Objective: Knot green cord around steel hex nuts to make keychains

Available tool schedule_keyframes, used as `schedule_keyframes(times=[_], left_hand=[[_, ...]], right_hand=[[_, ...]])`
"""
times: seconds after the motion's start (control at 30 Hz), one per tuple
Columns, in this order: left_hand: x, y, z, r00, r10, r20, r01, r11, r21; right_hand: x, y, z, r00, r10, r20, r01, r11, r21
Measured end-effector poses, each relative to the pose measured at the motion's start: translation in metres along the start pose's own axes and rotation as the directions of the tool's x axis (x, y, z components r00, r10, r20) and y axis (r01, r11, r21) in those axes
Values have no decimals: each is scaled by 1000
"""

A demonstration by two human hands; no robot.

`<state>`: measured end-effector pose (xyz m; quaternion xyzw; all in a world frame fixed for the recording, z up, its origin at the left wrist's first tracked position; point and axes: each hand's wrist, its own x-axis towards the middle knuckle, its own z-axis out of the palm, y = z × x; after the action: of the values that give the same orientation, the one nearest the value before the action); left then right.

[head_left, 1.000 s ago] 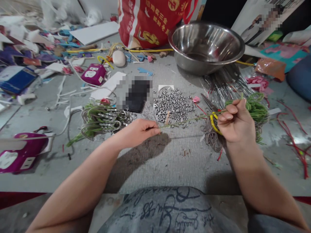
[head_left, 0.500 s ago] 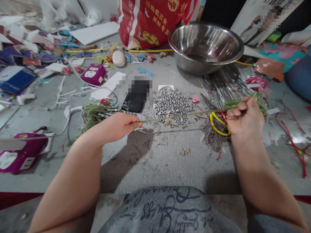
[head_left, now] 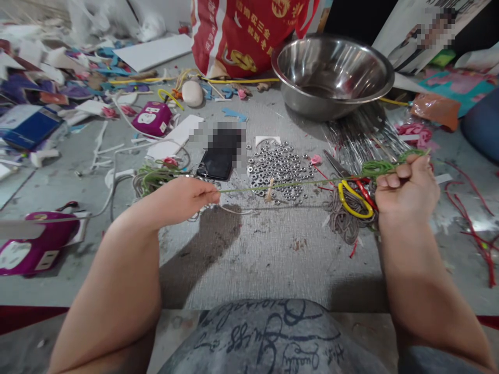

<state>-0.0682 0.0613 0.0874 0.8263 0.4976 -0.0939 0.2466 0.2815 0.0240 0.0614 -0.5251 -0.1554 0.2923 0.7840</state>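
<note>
A thin green cord [head_left: 300, 182] is stretched nearly level between my two hands, above the table. My left hand [head_left: 195, 196] pinches one end between thumb and fingers. Around the other end the fingers of my right hand [head_left: 407, 182] are closed. Beneath the cord lies a spread of small metal nuts or rings [head_left: 280, 166]. A bundle of green cords [head_left: 376, 167] is beside my right hand, with grey cords [head_left: 343, 223] and scissors with yellow and red handles [head_left: 356, 200] below it. More green and grey cords [head_left: 146, 179] lie behind my left forearm.
A steel bowl [head_left: 333, 72] stands at the back, beside a red bag [head_left: 241, 41]. A black phone [head_left: 218, 158] lies left of the metal pieces. Purple power sockets [head_left: 152, 118] and their cables are at the left, among heaped scraps. Red cords [head_left: 473, 223] lie at the right.
My hands have moved slightly farther apart, the right one rightwards and the left one a little to the left. The green cord stays taut between them.
</note>
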Motion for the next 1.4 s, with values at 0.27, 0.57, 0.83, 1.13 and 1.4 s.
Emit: schedule_keyframes(times=[0.27,0.57,0.83,1.13,1.4], left_hand=[[11,0,12,975,218,50,-217,976,-26],[17,5,21,954,120,277,-118,993,-21],[15,7,26,988,6,157,-44,969,244],[19,12,23,928,-268,-259,328,918,224],[23,18,26,877,-366,-311,404,912,66]], right_hand=[[1,5,-2,998,-16,56,15,1000,21],[-41,38,-2,724,311,616,-32,907,-420],[-49,21,-8,148,647,748,10,755,-656],[-86,25,10,-541,776,326,390,575,-719],[-89,36,4,-501,794,344,445,578,-684]])
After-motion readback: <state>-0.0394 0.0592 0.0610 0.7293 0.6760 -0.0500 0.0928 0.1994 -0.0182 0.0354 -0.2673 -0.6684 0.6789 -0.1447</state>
